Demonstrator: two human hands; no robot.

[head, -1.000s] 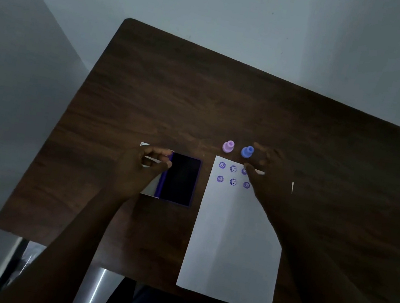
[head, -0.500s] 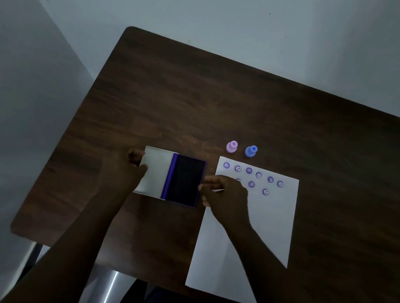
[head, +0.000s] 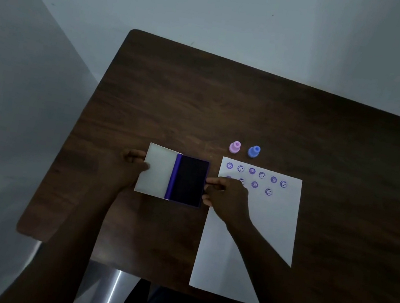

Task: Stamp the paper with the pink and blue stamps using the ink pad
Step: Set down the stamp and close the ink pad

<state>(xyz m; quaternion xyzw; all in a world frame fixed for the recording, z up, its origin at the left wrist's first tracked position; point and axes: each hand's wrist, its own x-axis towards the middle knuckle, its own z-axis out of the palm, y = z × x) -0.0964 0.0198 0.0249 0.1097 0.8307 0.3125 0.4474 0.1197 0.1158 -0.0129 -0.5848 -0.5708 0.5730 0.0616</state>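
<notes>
My left hand and right hand pinch the open ink pad beside the paper; a slip smears ink

Single head-worn wide-angle view, looking forward and steeply down from above the near edge of the counter. Whole countertop in frame, moderately close, both forearms entering from the bottom. Grey walls fill the top and left. Dim lighting; wide-angle bend at the edges, probably.
</notes>
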